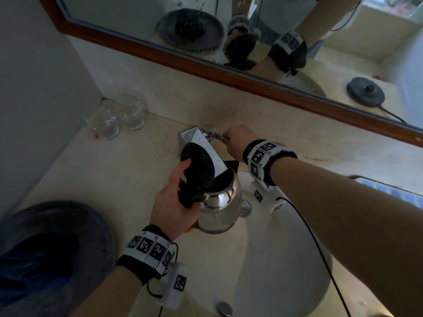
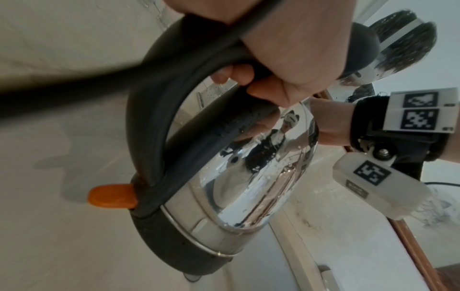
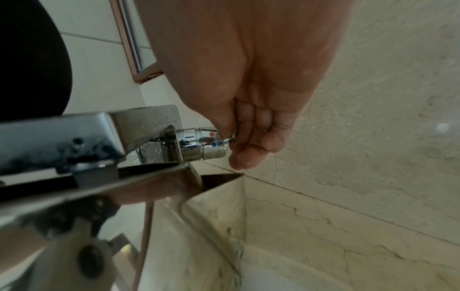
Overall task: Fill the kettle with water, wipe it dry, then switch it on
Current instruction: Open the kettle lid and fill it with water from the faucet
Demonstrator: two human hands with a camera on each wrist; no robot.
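A shiny steel kettle (image 1: pixel 220 207) hangs over the basin with its black lid (image 1: pixel 199 165) tipped open under the square tap spout (image 1: pixel 203 145). My left hand (image 1: pixel 176 200) grips its black handle (image 2: pixel 154 110), above the orange switch (image 2: pixel 112 196) at the base. My right hand (image 1: pixel 238 140) pinches the small tap lever (image 3: pixel 230 139) beside the chrome valve (image 3: pixel 199 143) with red and blue dots. No water stream shows clearly. The kettle's black power base (image 1: pixel 365 91) appears only in the mirror, at the right.
Two glasses (image 1: pixel 114 117) stand upside down at the back left of the beige counter. A dark round tray with blue cloth (image 1: pixel 52 255) sits at the near left. The white basin (image 1: pixel 263 259) has a drain (image 1: pixel 245 205). A wood-framed mirror (image 1: pixel 229 74) runs along the wall.
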